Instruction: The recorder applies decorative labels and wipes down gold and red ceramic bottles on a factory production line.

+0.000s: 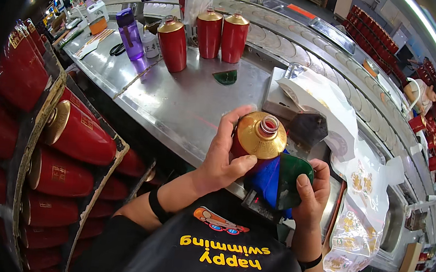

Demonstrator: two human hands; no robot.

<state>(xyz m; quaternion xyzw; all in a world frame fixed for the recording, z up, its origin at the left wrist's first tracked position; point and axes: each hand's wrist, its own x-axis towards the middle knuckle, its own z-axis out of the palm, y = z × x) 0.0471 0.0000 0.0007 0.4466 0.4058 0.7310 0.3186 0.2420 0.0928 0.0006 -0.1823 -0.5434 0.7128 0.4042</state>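
My left hand point(224, 157) is wrapped round a red bottle with a gold shoulder point(260, 139). Its bare neck, without a cap, points up toward me. In my right hand point(312, 191), a flat dark green piece with a rounded edge point(293, 181) is pinched between thumb and fingers. This piece is just below and right of the bottle, next to something bright blue point(264, 179); whether it touches the bottle I cannot tell. A similar green piece point(225, 77) lies on the metal table point(179, 106), beyond my hands.
Three red bottles with gold tops point(209, 34) stand at the far side, beside a purple drinking bottle point(130, 35). Racked red bottles point(81, 126) fill the left. White-backed sheets point(329, 104) and clear sheets with gold prints point(359, 215) lie on the right. Behind them curves a conveyor point(308, 50).
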